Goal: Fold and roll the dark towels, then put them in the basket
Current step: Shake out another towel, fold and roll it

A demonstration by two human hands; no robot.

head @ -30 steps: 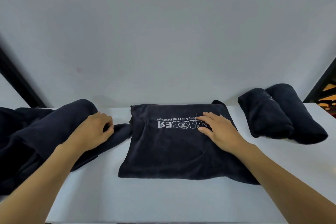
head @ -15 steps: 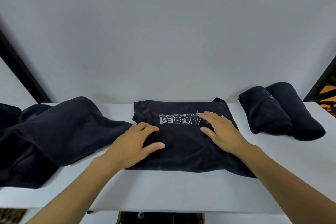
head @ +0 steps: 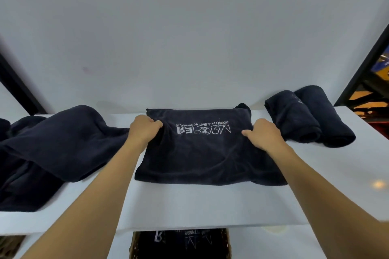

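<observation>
A folded dark towel [head: 202, 153] with white lettering lies flat in the middle of the white table [head: 189, 206]. My left hand [head: 145, 130] grips the towel near its far left corner, fingers curled into the cloth. At the towel's far right side, my right hand [head: 264, 134] grips the fabric too. Two rolled dark towels [head: 309, 118] lie side by side at the right. A woven basket [head: 228, 244] holding dark towels shows below the table's front edge.
A heap of unfolded dark towels [head: 48, 149] covers the left part of the table, touching the folded towel's left side. A plain pale wall rises right behind the table. Black frame posts stand at both far sides.
My left hand left the heap and came onto the folded towel, then both hands slid to its far corners and curled into the cloth. The view tilted down, revealing the basket.
</observation>
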